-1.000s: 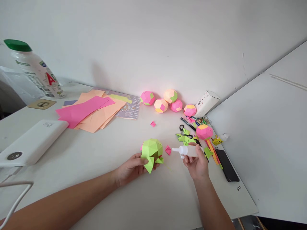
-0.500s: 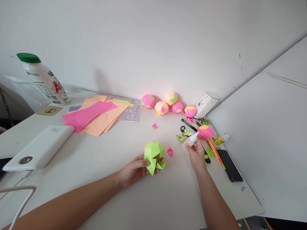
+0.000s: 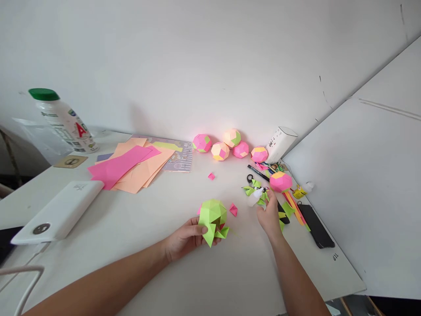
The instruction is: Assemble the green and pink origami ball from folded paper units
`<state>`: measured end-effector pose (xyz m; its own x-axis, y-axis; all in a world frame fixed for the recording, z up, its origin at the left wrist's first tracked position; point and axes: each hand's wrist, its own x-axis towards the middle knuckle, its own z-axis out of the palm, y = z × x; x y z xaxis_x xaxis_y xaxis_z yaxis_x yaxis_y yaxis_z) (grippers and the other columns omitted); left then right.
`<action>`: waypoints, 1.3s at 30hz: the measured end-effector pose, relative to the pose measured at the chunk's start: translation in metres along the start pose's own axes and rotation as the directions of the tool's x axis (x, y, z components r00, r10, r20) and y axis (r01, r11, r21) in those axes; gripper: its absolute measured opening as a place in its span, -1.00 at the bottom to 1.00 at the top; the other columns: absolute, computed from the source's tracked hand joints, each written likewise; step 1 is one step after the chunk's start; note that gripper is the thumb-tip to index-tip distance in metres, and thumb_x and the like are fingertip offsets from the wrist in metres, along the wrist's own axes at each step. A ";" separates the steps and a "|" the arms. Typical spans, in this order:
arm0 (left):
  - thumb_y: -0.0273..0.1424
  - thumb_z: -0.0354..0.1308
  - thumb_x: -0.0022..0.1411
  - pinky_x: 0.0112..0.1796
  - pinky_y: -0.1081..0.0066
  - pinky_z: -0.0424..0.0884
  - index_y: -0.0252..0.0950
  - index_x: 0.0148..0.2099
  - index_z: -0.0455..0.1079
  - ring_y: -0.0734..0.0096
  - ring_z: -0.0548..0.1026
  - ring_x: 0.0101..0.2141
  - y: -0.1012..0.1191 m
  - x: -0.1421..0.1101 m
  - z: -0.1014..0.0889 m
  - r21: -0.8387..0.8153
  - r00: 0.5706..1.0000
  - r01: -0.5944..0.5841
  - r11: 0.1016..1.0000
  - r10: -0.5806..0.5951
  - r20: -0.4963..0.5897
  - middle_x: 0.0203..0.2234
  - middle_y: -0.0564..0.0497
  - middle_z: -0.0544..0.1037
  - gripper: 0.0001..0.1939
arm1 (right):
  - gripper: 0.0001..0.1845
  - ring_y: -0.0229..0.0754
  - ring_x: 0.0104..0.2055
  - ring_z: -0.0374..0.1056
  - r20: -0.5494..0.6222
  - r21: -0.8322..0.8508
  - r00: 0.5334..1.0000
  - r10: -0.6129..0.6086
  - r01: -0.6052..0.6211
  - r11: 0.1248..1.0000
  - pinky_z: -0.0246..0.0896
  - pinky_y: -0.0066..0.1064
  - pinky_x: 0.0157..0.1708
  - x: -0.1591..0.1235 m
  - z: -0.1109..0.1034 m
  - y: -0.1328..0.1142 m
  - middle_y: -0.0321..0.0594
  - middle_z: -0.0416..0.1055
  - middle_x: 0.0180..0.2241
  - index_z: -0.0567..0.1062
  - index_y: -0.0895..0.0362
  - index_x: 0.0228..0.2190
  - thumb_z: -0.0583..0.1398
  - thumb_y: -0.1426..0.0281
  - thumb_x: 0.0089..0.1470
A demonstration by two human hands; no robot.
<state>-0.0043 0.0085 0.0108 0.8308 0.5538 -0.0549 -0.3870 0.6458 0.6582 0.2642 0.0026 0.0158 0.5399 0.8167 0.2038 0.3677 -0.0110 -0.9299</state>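
Observation:
My left hand (image 3: 187, 237) is closed around a light green faceted paper ball (image 3: 213, 211). Loose green flaps and a gap show on the ball's lower right side, with a little pink inside and at its left edge. At the right, a small white glue bottle (image 3: 255, 197) lies tilted among green paper scraps (image 3: 249, 190). My right hand (image 3: 269, 215) is just beside it, thumb and forefinger apart around the scraps, some fingers hidden. Two small folded pink paper pieces, one near (image 3: 233, 209) and one farther (image 3: 211, 176), lie on the table.
Several finished paper balls (image 3: 220, 151) line the wall, and a pink-yellow one (image 3: 280, 181) sits beyond my right hand. Around it lie a black pen (image 3: 258, 172), a black phone (image 3: 316, 224) and paper strips. Paper sheets (image 3: 121, 164), a power bank (image 3: 59, 210) and a bottle (image 3: 66, 123) are left.
My right hand has lowered the glue bottle onto the green scraps and its fingers have come off it. My left hand still holds the green paper ball. The view has shifted slightly.

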 end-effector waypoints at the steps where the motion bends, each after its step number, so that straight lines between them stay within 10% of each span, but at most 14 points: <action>1: -0.39 0.23 0.04 -0.24 0.34 0.31 -0.44 -0.22 0.53 0.29 0.47 -0.36 -0.001 0.000 -0.001 -0.002 1.000 0.003 1.000 -0.003 -0.003 -0.35 -0.15 0.57 -0.74 | -0.29 0.13 0.28 -0.09 -0.038 -0.021 0.998 -0.054 0.053 0.998 -0.21 0.10 0.24 -0.006 -0.001 -0.007 0.04 0.03 0.21 0.21 0.09 0.04 0.18 0.55 -0.22; 6: -0.39 0.24 0.03 -0.21 0.31 0.33 -0.43 -0.15 0.51 0.24 0.48 -0.31 -0.004 0.000 -0.006 -0.022 1.000 0.017 1.000 -0.018 -0.023 -0.23 -0.19 0.55 -0.69 | -0.67 -0.01 -0.11 0.29 -0.184 -0.130 0.823 -0.537 0.522 0.843 0.24 -0.08 -0.09 -0.037 -0.002 -0.048 -0.11 0.34 -0.23 0.39 0.06 -0.20 0.10 0.58 -0.05; 10: -0.39 0.23 0.04 -0.24 0.35 0.33 -0.44 -0.13 0.49 0.28 0.48 -0.33 -0.005 0.001 -0.005 -0.015 0.999 0.017 1.000 -0.017 -0.027 -0.27 -0.18 0.55 -0.68 | -0.76 -0.10 -0.36 0.31 0.262 0.093 0.719 -0.644 0.645 0.758 0.30 -0.22 -0.35 -0.051 -0.001 -0.065 -0.20 0.36 -0.43 0.43 0.03 -0.31 0.09 0.58 0.03; 16: -0.41 0.22 0.08 -0.22 0.36 0.34 -0.42 -0.16 0.49 0.30 0.48 -0.36 -0.004 0.000 0.001 -0.015 0.999 -0.017 1.000 0.017 -0.032 -0.39 -0.14 0.56 -0.74 | -0.71 -0.04 -0.13 0.27 0.671 0.143 0.503 -0.545 0.633 0.761 0.19 -0.06 0.02 -0.056 0.009 -0.064 -0.12 0.33 -0.21 0.43 0.05 -0.20 0.24 0.35 -0.04; 28: -0.41 0.24 0.09 -0.22 0.38 0.36 -0.41 -0.16 0.49 0.32 0.52 -0.36 -0.006 0.000 -0.002 -0.035 0.999 -0.004 0.999 0.003 -0.050 -0.38 -0.13 0.59 -0.76 | -0.89 -0.12 -0.28 0.29 0.559 0.245 0.589 -0.584 0.556 0.794 0.17 -0.05 0.00 -0.055 0.020 -0.052 -0.20 0.37 -0.37 0.49 0.03 -0.48 0.23 0.35 0.07; 33: -0.42 0.29 0.06 -0.21 0.34 0.39 -0.38 -0.18 0.51 0.29 0.54 -0.35 -0.006 0.000 -0.002 -0.041 0.993 0.009 0.999 -0.014 -0.116 -0.31 -0.11 0.59 -0.76 | -0.86 -0.15 -0.20 0.37 0.584 0.363 0.774 -0.244 0.020 0.932 0.25 -0.18 -0.03 -0.054 0.017 -0.052 -0.21 0.42 -0.28 0.48 0.05 -0.41 0.21 0.26 0.09; 39: -0.41 0.32 0.05 -0.23 0.37 0.41 -0.37 -0.25 0.52 0.33 0.55 -0.37 -0.006 0.001 -0.002 -0.037 0.990 0.016 0.999 -0.021 -0.142 -0.41 -0.05 0.60 -0.81 | -0.79 -0.17 -0.21 0.44 0.747 0.398 0.664 0.041 -0.495 0.772 0.31 -0.15 -0.07 -0.057 0.015 -0.056 -0.24 0.48 -0.32 0.48 0.12 -0.38 0.25 0.22 0.06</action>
<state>-0.0019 0.0060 0.0054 0.7738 0.6089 -0.1745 -0.3881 0.6736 0.6290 0.2012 -0.0344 0.0512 -0.1923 0.9725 -0.1312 -0.2849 -0.1833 -0.9409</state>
